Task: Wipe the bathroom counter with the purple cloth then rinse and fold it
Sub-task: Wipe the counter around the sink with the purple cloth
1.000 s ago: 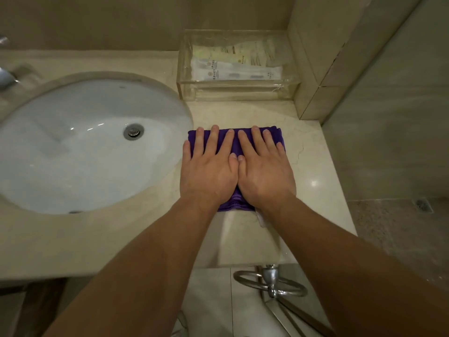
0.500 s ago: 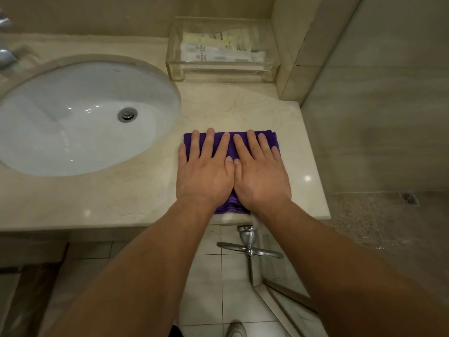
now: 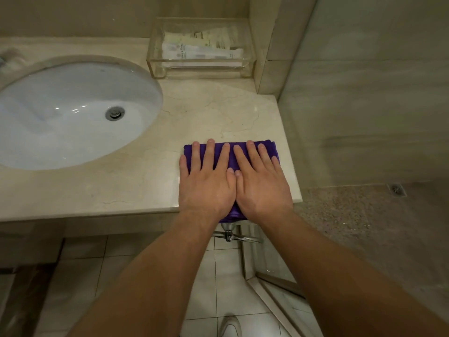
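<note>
Pressing flat on the purple cloth at the counter front edge, left hand beside right hand, fingers straight and slightly spread, thumbs touching

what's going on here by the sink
A person has both hands pressed flat, side by side, on a folded purple cloth on the bathroom counter. The left hand and right hand cover most of it. The cloth lies near the counter's front edge, to the right of the sink. A clear box of toiletries stands at the back.
</note>
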The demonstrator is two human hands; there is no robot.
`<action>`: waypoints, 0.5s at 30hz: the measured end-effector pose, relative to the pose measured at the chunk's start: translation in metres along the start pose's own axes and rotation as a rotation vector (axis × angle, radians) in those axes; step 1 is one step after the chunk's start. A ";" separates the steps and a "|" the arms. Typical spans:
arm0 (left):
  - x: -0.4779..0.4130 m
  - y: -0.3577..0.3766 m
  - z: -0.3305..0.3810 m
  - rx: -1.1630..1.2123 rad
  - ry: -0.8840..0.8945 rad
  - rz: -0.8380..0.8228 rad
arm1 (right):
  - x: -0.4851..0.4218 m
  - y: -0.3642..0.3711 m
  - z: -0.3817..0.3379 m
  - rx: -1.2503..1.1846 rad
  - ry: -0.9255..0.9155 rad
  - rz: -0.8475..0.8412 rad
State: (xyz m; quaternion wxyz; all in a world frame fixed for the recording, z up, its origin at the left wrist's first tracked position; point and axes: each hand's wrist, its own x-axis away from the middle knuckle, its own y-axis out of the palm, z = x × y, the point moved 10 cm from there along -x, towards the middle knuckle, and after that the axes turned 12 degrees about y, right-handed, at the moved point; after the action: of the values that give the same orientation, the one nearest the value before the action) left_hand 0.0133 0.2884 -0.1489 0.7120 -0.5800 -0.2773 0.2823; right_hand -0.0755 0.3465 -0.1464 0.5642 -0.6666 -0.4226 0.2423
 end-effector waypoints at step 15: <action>-0.001 0.005 0.054 -0.063 0.180 -0.012 | 0.015 -0.008 0.046 0.044 0.074 0.084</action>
State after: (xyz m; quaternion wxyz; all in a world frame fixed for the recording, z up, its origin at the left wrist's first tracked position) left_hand -0.0265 0.3250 -0.1442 0.7172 -0.6235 -0.2244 0.2159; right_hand -0.1068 0.3849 -0.1483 0.5834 -0.6795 -0.3678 0.2503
